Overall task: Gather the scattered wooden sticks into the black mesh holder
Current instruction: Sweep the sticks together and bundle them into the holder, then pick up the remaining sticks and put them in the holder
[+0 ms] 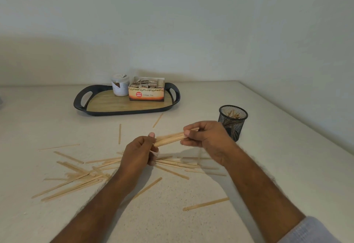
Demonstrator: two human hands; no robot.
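A bundle of wooden sticks [169, 139] is held above the table between both hands. My left hand [138, 151] grips its near end, and my right hand [206, 136] pinches its far end. The black mesh holder [233, 122] stands upright just right of my right hand, with several sticks inside. Many loose sticks [76, 175] lie scattered on the pale table below and to the left of my hands. More lie under my hands, and single sticks [206, 204] rest nearer to me.
A black-rimmed tray [79, 101] with a wooden base sits at the back, carrying a white jar [120, 85] and an open ginger tea box [146, 91]. The wall runs behind it and along the table's right edge.
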